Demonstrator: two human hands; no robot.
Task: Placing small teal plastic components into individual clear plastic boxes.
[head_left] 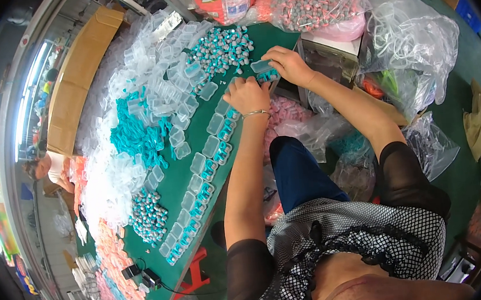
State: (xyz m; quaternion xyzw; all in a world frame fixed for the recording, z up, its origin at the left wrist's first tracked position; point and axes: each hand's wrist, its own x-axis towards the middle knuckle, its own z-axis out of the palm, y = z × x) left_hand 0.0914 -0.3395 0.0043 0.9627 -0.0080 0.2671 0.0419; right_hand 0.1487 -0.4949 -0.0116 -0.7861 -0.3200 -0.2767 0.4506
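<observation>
A row of small clear plastic cases [198,163] with raised lids runs along the table's near edge, each holding teal pieces. At the row's far end, my right hand [290,65] pinches the lid of a clear case [260,66], whose lower half contains teal pieces. My left hand [246,96] is just left of it, over the last cases, its fingers curled down; what they grip is hidden. Beyond the hands lies a pile of small teal-and-grey pieces [222,50]. Farther left are heaped empty clear cases [155,71] and a mound of teal strips [134,131].
A second pile of teal-and-grey pieces [148,215] and pink pieces [111,249] lie on the green table [168,183]. Bags of pink-and-grey pieces [316,4] stand at the far right. Black plugs [142,275] trail a cable. Another person [57,167] is at the left.
</observation>
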